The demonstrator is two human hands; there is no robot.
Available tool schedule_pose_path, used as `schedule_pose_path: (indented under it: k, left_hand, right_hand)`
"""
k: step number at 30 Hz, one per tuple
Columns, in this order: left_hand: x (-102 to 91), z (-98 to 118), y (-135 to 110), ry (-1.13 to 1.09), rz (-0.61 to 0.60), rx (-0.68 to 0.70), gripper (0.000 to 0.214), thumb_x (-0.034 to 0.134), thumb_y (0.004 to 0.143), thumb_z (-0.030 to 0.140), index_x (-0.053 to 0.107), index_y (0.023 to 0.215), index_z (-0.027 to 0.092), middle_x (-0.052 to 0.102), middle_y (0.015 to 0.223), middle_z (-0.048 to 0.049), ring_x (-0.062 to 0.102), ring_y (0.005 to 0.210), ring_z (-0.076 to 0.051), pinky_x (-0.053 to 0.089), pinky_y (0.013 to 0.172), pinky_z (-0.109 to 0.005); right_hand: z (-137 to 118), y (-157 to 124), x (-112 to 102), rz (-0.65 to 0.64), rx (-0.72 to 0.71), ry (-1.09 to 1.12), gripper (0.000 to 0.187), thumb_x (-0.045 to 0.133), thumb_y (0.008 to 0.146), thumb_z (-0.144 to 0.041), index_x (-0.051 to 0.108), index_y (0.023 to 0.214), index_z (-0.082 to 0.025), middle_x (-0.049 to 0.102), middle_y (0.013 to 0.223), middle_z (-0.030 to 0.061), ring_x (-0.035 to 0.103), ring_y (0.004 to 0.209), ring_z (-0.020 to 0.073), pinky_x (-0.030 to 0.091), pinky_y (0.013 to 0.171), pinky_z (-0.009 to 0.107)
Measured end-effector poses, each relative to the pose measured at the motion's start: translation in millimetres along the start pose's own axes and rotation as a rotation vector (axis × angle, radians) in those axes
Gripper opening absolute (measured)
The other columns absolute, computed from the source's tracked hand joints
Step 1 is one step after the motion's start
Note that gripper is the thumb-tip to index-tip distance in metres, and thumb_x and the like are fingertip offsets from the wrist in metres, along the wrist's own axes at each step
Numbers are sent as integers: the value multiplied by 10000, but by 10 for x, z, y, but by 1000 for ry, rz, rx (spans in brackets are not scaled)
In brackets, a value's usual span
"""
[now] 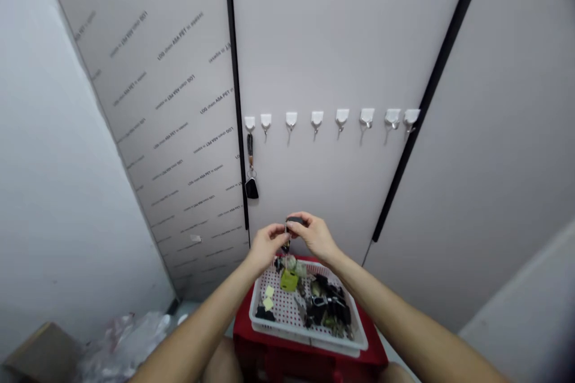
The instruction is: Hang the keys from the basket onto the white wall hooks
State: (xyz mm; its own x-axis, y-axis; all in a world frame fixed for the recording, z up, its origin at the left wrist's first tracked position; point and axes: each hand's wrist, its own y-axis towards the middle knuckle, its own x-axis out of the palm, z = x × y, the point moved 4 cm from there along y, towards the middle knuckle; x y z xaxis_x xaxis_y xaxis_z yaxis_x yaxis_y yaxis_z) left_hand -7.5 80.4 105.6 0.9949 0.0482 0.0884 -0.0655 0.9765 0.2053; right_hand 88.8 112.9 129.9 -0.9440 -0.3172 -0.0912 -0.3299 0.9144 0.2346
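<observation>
Above the basket, both of my hands meet at a bunch of small items. My right hand (317,238) is closed on a dark key fob (294,221), pinched between thumb and fingers. My left hand (265,245) pinches a keychain (286,245) beside it; its small parts are partly hidden by the fingers. Just below is a yellow-green cube (289,280); whether it hangs from the keychain or lies in the basket I cannot tell. The white perforated basket (309,342) holds several dark keys and fobs (330,305) at its right and pale yellow tags (268,297) at its left.
Several white hooks (317,118) run in a row along the wall panel. From the leftmost one hangs a black fob (252,188) on a braided strap. A red stool-like support (269,352) bears the basket. Clear plastic bags (135,341) and a cardboard box (42,353) lie at lower left.
</observation>
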Motion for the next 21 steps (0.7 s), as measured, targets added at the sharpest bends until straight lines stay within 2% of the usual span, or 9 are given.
schedule_pose_path:
  k: [2, 5, 7, 10, 13, 17, 21]
  left_hand:
    - [29, 51, 45, 50, 20, 84, 172, 501, 585, 227, 555, 712, 125, 575, 696, -29, 490, 671, -114, 361, 664, -235]
    - [46, 172, 148, 82, 81, 158, 159, 453, 622, 241, 545, 666, 119, 544, 607, -13, 465, 584, -91, 361, 577, -208]
    - [35, 300, 242, 32, 127, 179, 160, 445, 626, 244, 535, 643, 113, 516, 555, -1, 445, 527, -74, 353, 534, -194]
    - [-21, 547, 406, -93, 194, 191, 161, 465, 609, 249, 531, 667, 115, 511, 562, 3, 448, 508, -62, 353, 519, -185]
    - [-93, 786, 567, -180, 245, 194, 181, 483, 592, 269, 534, 682, 121, 510, 557, 7, 450, 493, -57, 347, 492, -177]
    - [-175, 990, 754, -229, 306, 231, 174, 484, 584, 273, 529, 643, 116, 478, 501, 29, 408, 435, -35, 313, 439, -158]
    - [-255, 1058, 929, -189, 376, 276, 166, 473, 582, 277, 491, 538, 118, 409, 410, 57, 353, 381, -27, 276, 400, -153]
  right_hand:
    - [-130, 81, 3, 14, -40, -35, 161, 516, 534, -232, 508, 660, -133, 469, 473, -46, 418, 432, 62, 367, 459, 207]
    - [-343, 225, 31, 43, -112, -25, 171, 507, 537, -227, 507, 675, -127, 477, 501, -40, 427, 455, 63, 361, 462, 201]
    - [-501, 336, 69, 63, -155, 23, 240, 505, 538, -226, 494, 758, -131, 479, 526, -43, 426, 460, 58, 362, 459, 194]
    - [-743, 526, 143, 105, -208, 116, 416, 506, 540, -231, 387, 932, -160, 499, 570, -52, 426, 445, 54, 370, 442, 189]
    - [-952, 736, 226, 161, -242, 127, 439, 514, 532, -245, 348, 929, -156, 517, 603, -39, 440, 451, 57, 378, 436, 188]
    - [-1147, 1022, 342, 186, -330, -10, 268, 475, 569, -273, 453, 790, -125, 533, 631, 4, 468, 511, 70, 392, 494, 198]
    - [-1247, 1250, 391, 274, -405, -217, 287, 430, 608, -292, 504, 824, -118, 558, 672, 33, 501, 591, 103, 395, 579, 234]
